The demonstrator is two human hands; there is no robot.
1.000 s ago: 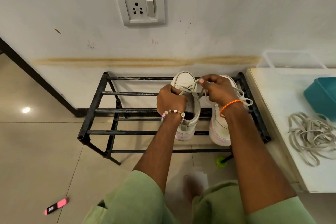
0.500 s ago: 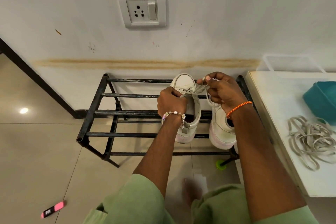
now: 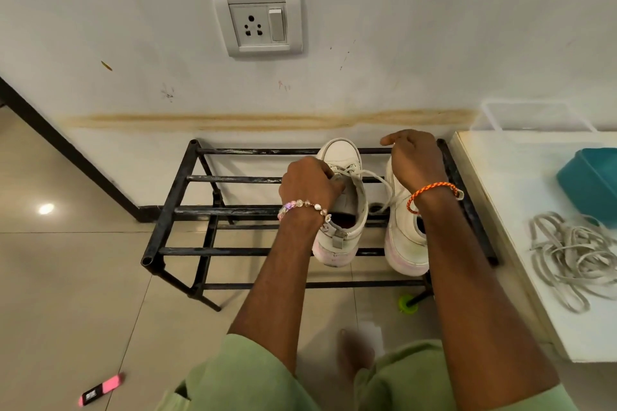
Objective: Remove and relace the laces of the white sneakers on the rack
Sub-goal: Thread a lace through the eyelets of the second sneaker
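Two white sneakers stand toes to the wall on a black metal rack (image 3: pixel 173 210). My left hand (image 3: pixel 309 183) grips the left sneaker (image 3: pixel 340 237) at its tongue and upper eyelets. A grey-white lace (image 3: pixel 374 175) runs from that sneaker's eyelets to the right and passes under my right hand (image 3: pixel 414 160). That hand hovers over the toe of the right sneaker (image 3: pixel 404 243) with fingers curled down and the index finger pointing left. Its palm side is hidden. A loop of lace (image 3: pixel 377 209) sags between the two shoes.
A white table (image 3: pixel 521 210) stands right of the rack, holding a pile of loose laces (image 3: pixel 574 257), a teal tub (image 3: pixel 591 183) and a clear container (image 3: pixel 534 117). A pink marker (image 3: pixel 100 389) lies on the tiled floor. A green cap (image 3: pixel 407 304) sits under the rack.
My right hand has moved right and away from the left sneaker, drawing the lace across the gap. My left hand has stayed on the left sneaker.
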